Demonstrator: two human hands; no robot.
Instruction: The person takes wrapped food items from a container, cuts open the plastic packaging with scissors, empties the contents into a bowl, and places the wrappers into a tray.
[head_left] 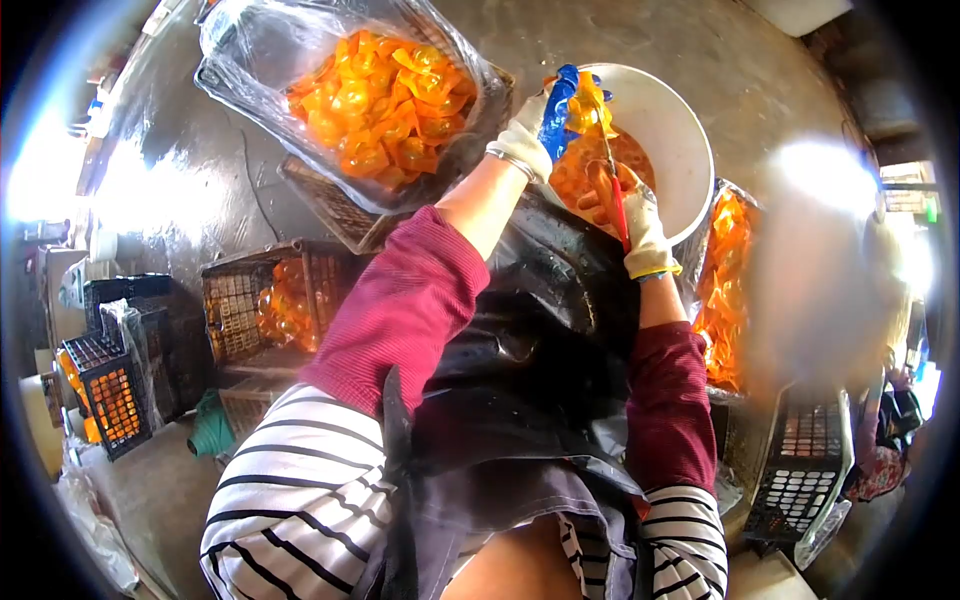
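Observation:
My left hand (535, 125), in a white glove with a blue covering on the fingers, is closed on a glossy yellow-orange peel piece (587, 110). My right hand (643, 220), in a pale glove with bare-looking fingertips, is closed around a red-handled cutting tool (618, 200). Its thin metal blade reaches up to the peel piece; I cannot tell whether it is a knife or scissors. Both hands are over the near left part of a white bucket (685, 150). Inside it lie orange pieces (630, 155), partly hidden by my hands.
A plastic-lined crate (245, 100) heaped with orange peel pieces (385, 105) stands at upper left. Another lined container of orange pieces (725, 290) is right of the bucket. Crates (235, 310) (800, 465) flank me on both sides. A black apron (520, 340) covers my lap.

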